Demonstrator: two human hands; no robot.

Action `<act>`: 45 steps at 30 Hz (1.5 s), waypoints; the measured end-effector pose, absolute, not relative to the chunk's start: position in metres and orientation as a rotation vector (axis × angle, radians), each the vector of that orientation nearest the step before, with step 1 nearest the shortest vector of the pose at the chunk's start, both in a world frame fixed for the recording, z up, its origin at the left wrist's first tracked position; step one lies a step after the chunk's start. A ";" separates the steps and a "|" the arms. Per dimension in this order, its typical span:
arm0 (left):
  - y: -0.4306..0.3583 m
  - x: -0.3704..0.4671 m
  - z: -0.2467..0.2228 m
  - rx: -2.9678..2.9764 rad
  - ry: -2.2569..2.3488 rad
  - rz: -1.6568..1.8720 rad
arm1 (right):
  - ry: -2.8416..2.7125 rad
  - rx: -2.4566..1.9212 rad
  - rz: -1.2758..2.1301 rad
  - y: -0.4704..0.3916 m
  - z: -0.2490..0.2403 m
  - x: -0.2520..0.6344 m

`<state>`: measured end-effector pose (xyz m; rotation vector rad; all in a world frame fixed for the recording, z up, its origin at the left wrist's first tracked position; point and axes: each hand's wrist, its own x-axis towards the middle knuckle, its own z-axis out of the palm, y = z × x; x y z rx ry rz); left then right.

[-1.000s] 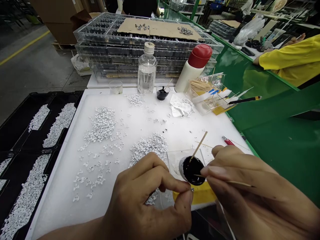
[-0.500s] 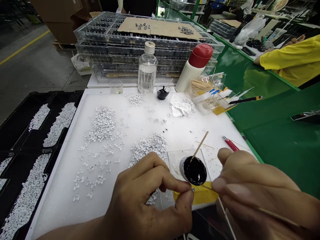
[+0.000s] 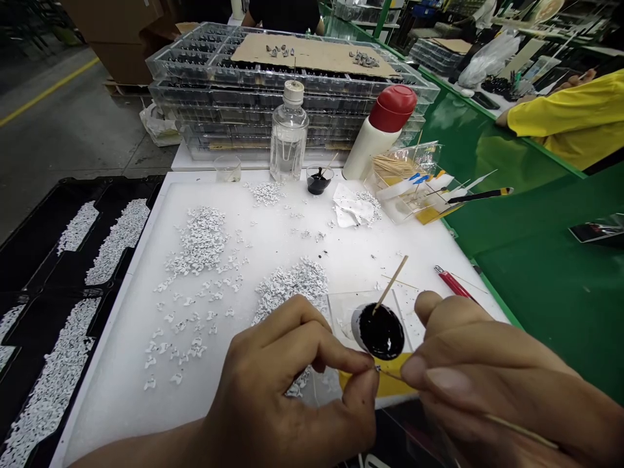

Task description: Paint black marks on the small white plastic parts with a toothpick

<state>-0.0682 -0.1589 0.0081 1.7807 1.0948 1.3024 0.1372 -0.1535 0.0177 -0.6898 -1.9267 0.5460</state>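
While the bare left hand (image 3: pixel 292 387) pinches a tiny, mostly hidden grey piece (image 3: pixel 377 368) between thumb and forefinger, the right hand (image 3: pixel 504 374) grips a slender tan wooden stick (image 3: pixel 521 431), its tip at that piece, near a round, pale-walled cup (image 3: pixel 357 328) of glossy black liquid (image 3: pixel 383 333) and a heap of small, notched white pieces (image 3: pixel 292 284).

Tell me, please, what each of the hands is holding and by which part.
The left hand pinches a tiny piece, its held part hidden; the right hand holds a thin stick partway along, both ends showing.
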 end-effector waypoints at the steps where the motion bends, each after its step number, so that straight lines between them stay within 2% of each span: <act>1: -0.160 -0.068 0.007 1.774 1.097 1.307 | -1.916 -0.704 0.546 -0.154 0.019 0.136; 18: -0.159 -0.068 0.010 1.774 1.100 1.310 | -1.917 -0.793 0.554 -0.159 0.022 0.133; 25: -0.156 -0.067 0.009 1.776 1.102 1.336 | -1.630 -0.801 0.466 -0.164 0.012 0.119; 45: -0.155 -0.066 0.013 1.815 1.136 1.333 | -1.678 -0.873 0.490 -0.168 0.005 0.122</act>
